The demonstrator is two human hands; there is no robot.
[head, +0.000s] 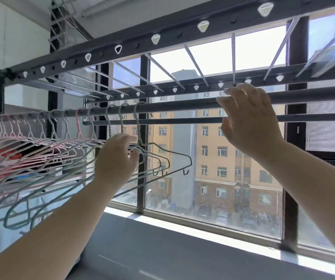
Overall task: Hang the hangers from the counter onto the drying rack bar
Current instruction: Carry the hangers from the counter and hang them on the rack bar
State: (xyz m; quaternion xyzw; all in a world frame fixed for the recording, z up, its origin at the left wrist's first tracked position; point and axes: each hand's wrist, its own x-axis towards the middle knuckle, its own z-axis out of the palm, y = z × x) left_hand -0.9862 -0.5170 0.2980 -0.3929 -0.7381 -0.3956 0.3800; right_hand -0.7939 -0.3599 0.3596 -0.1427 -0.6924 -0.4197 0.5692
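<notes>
A dark round drying rack bar [178, 105] runs across the window at head height. Several wire hangers hook over its left part: pink hangers [19, 138] at the far left, then pale green hangers [162, 153] up to about the middle. My left hand [116, 158] is raised against the shoulders of the green hangers, fingers spread and touching them; whether it grips one is hidden by the hand's back. My right hand [247, 120] rests on the bar to the right of the hangers, fingers draped over it and thumb below.
Above hangs the rack's dark frame [122, 49] with white triangular clips and thin metal cross rods. A second lower bar [182, 120] runs behind. The grey counter [162, 245] lies below, under the window. Red and blue items sit on a shelf [27, 164] at the left.
</notes>
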